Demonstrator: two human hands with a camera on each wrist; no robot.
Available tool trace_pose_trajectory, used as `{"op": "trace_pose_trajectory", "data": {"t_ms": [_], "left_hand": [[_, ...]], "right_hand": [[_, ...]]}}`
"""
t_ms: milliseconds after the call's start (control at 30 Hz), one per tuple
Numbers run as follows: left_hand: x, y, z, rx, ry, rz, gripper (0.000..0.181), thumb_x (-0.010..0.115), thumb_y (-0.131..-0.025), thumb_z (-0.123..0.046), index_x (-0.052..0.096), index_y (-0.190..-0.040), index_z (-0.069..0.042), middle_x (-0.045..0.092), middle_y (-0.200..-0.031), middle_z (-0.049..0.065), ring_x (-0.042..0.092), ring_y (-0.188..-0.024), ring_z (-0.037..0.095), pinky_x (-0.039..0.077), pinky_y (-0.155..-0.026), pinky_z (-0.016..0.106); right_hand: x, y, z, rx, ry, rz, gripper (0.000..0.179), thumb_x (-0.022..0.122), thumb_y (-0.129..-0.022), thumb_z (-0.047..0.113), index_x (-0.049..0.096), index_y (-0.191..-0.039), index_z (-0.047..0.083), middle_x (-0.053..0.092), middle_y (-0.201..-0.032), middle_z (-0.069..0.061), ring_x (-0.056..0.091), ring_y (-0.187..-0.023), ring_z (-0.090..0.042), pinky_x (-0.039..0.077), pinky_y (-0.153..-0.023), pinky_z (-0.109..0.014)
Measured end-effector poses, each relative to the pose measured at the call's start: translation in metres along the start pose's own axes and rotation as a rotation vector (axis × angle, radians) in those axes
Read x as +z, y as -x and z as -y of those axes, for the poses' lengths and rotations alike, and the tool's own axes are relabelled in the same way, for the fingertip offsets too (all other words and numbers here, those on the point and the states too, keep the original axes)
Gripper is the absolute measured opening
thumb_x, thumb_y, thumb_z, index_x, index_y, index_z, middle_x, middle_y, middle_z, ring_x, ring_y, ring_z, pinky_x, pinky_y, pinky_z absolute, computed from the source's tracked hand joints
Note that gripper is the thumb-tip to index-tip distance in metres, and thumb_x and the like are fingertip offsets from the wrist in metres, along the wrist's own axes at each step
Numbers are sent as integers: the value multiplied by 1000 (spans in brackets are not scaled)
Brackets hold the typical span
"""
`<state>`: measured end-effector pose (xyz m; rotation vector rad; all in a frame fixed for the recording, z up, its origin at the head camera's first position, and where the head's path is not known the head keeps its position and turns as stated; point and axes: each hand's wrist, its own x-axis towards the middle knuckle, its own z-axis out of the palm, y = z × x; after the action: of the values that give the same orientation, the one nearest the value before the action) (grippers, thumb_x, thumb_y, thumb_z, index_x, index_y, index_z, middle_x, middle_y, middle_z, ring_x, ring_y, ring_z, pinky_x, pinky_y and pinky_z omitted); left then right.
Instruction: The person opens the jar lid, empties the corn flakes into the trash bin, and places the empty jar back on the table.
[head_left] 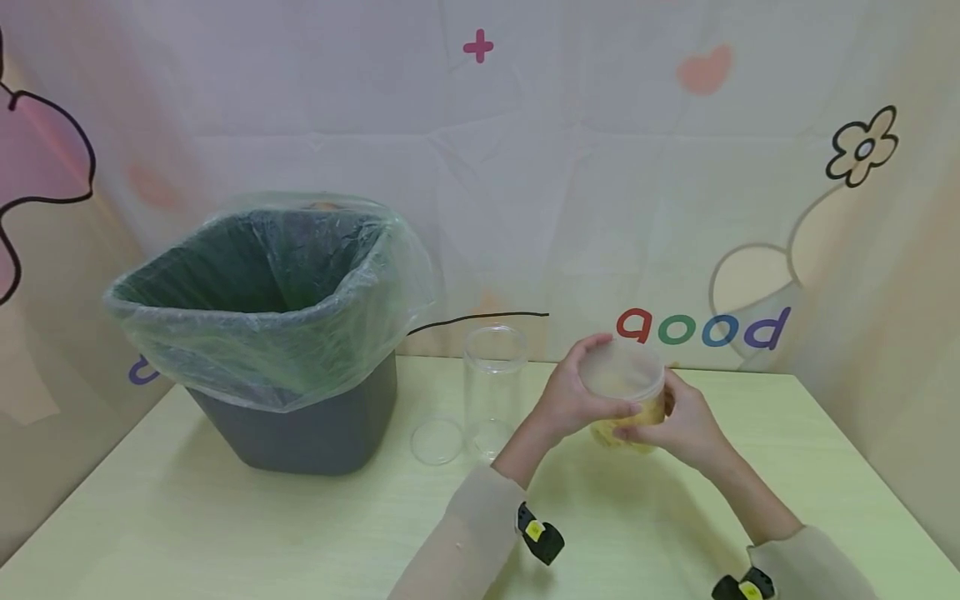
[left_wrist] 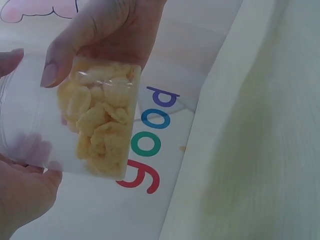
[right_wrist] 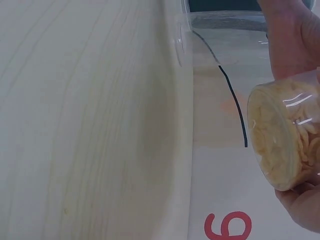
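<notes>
I had the left hand and the right hand both on one clear cylindrical jar, each with thumb and fingers curled round its wall from its own side. The jar lay squarely between the two palms, raised above the pale wood-grain table, right of the middle and towards the far edge. My left hand took the upper part, its thumb across the near side just below the whitish top; my right hand sat lower, its thumb under the other. I could not tell whether that top was a fitted cover.

Through the left wrist view I saw yellow snack chips filling the lower portion of the jar, towards its base, with the right thumb's tip on the wall near their upper level. The base stuck out past the grip.

Left of the hands, a second clear jar stood upright near the far edge, a clear round lid lying just left of it. Farther left stood a grey bin, a translucent liner folded over its rim.
</notes>
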<state>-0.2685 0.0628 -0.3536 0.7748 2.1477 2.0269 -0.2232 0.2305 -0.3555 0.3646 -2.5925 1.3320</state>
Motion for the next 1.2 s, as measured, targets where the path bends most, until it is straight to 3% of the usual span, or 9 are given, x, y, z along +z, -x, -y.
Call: {"op": "trace_pose_trajectory", "data": {"t_ms": [400,667,767,967,1100,1200], "left_hand": [[6,3,1,27,36,-81,79,84,-62,-12,45,-129,-27,47,-121,-12,49,-98,12,46,-78,24],[14,8,0,-23,16,-176,80,86,-58,-15,47,-127,-28,49,-120,-12,48,-102,14,45,-79,27],[20,8,1,-28,17,-249,80,86,-57,-16,47,-125,-28,49,-119,-11,48,-102,15,45,-80,29],[37,8,2,-16,41,-466,82,86,-55,-20,46,-127,-22,51,-118,-7,49,-101,16,44,-81,35],[44,8,2,17,35,-539,84,86,-56,-24,45,-128,-18,51,-120,-4,49,-102,17,43,-82,38],[46,8,2,24,21,-559,84,86,-56,-25,45,-129,-17,51,-121,-3,48,-103,18,43,-82,38]], "right_hand": [[7,4,1,-22,40,-88,74,83,-64,15,43,-125,-1,54,-110,-15,50,-92,-24,47,-71,-19],[14,5,-2,-43,87,-140,78,84,-62,16,43,-125,0,55,-110,-15,50,-93,-25,46,-71,-22],[18,5,-2,-64,97,-194,81,85,-59,13,43,-127,3,55,-113,-15,51,-97,-27,46,-76,-32],[26,0,-1,-114,163,-305,86,85,-56,10,41,-130,4,54,-116,-18,52,-100,-34,46,-79,-51],[27,-2,-1,-125,199,-341,84,84,-56,7,42,-128,0,54,-114,-20,52,-98,-36,45,-80,-54],[27,-2,0,-131,201,-346,81,83,-56,6,42,-126,-1,54,-113,-20,52,-97,-36,45,-80,-54]]}}
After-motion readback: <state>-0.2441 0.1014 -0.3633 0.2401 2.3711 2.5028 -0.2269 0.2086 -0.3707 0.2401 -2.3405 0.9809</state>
